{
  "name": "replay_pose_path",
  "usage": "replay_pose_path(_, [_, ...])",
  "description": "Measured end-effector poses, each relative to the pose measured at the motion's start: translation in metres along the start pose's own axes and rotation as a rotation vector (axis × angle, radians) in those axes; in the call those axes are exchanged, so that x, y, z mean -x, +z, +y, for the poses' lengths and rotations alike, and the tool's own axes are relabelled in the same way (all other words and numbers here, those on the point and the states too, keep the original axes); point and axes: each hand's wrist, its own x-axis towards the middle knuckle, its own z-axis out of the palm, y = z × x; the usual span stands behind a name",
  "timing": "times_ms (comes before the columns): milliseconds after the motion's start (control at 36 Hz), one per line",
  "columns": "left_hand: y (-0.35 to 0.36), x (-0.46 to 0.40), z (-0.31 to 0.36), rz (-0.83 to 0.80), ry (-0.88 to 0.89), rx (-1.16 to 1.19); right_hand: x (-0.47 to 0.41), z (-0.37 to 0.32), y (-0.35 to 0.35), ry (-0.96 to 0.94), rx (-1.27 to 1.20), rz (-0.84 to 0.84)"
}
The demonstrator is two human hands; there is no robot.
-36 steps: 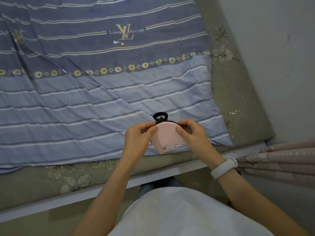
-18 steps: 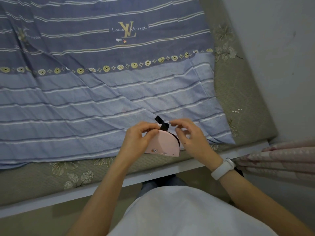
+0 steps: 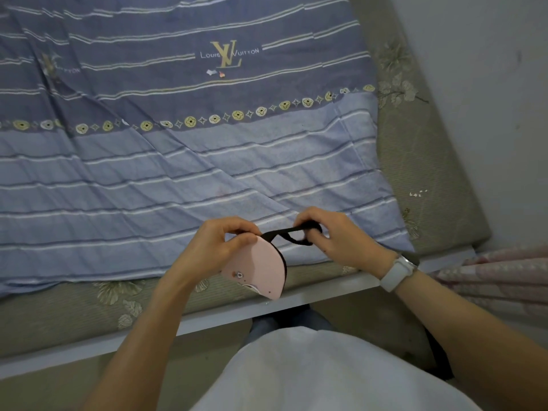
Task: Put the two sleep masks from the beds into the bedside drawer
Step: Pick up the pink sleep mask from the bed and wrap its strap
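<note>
The bed, its mattress under a blue striped sheet, fills most of the view. Above the bed's near edge, one pink sleep mask hangs folded in the air. It looks light, soft and floppy, so the padded body is the surest place to hold. The left hand has its grip pinched on the mask's top corner. The right hand pinches the black elastic strap, pulled taut between them. Only one mask shows; no drawer is visible.
</note>
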Motion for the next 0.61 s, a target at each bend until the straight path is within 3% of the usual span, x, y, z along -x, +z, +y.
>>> replay_pose_path(194, [-0.009, -0.004, -0.005, -0.031, -0.004, -0.054, -0.004, 0.026, -0.008, 0.227, -0.141, 0.159])
replay_pose_path(278, [-0.004, -0.004, -0.006, -0.059, -0.019, -0.078, -0.009, 0.026, 0.001, 0.386, -0.375, 0.252])
replay_pose_path(417, [-0.004, -0.002, -0.009, -0.067, -0.039, -0.063, -0.014, 0.021, 0.002, 0.452, -0.866, 0.201])
replay_pose_path(500, [-0.007, 0.001, -0.014, -0.069, -0.058, -0.058, -0.013, 0.02, 0.004, 0.419, -0.848, 0.222])
replay_pose_path(611, [-0.007, -0.001, -0.016, -0.06, -0.075, -0.039, -0.017, 0.02, 0.009, 0.394, -0.614, 0.458])
